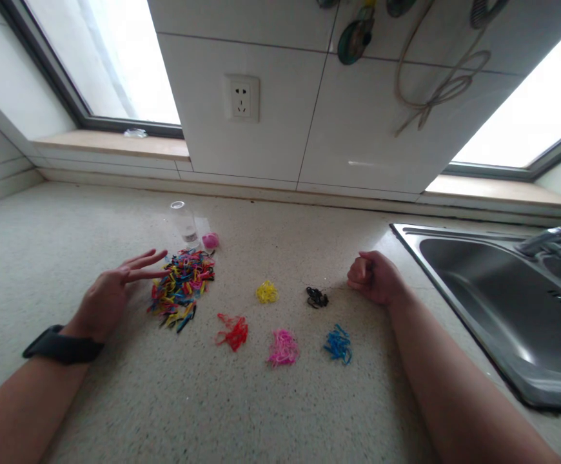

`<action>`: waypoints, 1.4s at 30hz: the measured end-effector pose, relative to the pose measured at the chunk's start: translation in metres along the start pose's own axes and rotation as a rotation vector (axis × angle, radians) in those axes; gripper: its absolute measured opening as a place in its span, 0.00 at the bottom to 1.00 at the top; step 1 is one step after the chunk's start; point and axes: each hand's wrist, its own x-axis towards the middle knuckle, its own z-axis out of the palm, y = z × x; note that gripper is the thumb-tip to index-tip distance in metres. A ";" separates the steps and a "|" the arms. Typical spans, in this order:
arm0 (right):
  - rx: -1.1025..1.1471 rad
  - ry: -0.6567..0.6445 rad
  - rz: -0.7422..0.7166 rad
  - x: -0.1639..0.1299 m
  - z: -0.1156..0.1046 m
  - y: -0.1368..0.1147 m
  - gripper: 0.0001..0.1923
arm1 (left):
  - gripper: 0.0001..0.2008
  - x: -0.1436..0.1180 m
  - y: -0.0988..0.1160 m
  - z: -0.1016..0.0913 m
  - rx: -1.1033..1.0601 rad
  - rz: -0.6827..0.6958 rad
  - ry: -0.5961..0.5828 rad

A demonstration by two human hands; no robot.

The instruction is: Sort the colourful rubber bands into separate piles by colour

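Note:
A mixed heap of small coloured rubber bands (184,283) lies on the speckled counter (184,399). My left hand (111,290), a dark band at its wrist, reaches in from the left; its fingers are stretched out, two of them at the heap's edge. My right hand (372,277) rests as a fist on the counter, and whatever is inside it, if anything, is hidden. Closest to it is a black pile of bands (317,297). Separate piles are yellow (267,292), red (233,332), pink (283,348) and blue (338,344).
Behind the heap are a clear plastic container (184,222) and a small pink object (210,240). A steel sink (493,303) with a tap (556,235) is set into the counter at right. A tiled wall with a socket (242,98) stands at the back.

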 end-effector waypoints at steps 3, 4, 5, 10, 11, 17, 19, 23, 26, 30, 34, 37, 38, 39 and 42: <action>0.006 -0.005 0.008 0.000 0.001 -0.001 0.21 | 0.24 0.000 0.000 0.000 0.011 0.038 0.014; 0.002 -0.006 0.008 0.000 0.002 -0.002 0.21 | 0.24 0.001 0.000 0.000 0.022 0.056 0.017; -0.005 -0.008 0.009 0.000 0.003 -0.002 0.21 | 0.24 0.001 0.000 0.001 0.035 0.073 0.012; -0.062 -0.016 0.012 0.002 0.006 -0.003 0.21 | 0.26 0.004 0.000 0.003 0.211 0.139 -0.010; -0.071 -0.018 0.013 0.002 0.007 -0.003 0.21 | 0.26 0.005 -0.001 0.003 0.259 0.153 -0.010; -0.134 0.001 0.015 0.003 0.013 -0.006 0.20 | 0.28 0.007 -0.001 0.007 0.450 0.261 0.030; -0.140 0.010 0.014 0.004 0.014 -0.007 0.20 | 0.27 0.006 0.002 0.010 0.519 0.305 0.029; -0.134 0.006 0.024 0.005 0.015 -0.008 0.19 | 0.21 0.005 0.009 0.018 0.668 0.399 0.018; -0.107 -0.002 0.031 0.005 0.014 -0.009 0.19 | 0.16 0.004 0.012 0.024 0.752 0.463 0.017; -0.086 -0.007 0.033 0.007 0.009 -0.007 0.18 | 0.16 0.007 0.007 0.027 0.833 0.515 -0.013; -0.116 -0.006 0.023 0.009 0.004 -0.006 0.19 | 0.14 0.011 -0.001 0.025 0.868 0.515 -0.013; -0.155 0.006 0.029 0.009 0.005 -0.006 0.20 | 0.10 0.012 -0.002 0.023 0.839 0.511 0.019; -0.165 0.013 0.029 0.009 0.006 -0.006 0.21 | 0.09 0.012 -0.002 0.023 0.827 0.510 0.024; -0.171 0.018 0.029 0.009 0.007 -0.006 0.21 | 0.08 0.012 -0.002 0.023 0.815 0.511 0.022; -0.150 0.023 0.024 0.008 0.010 -0.007 0.21 | 0.06 0.012 0.000 0.023 0.784 0.520 0.013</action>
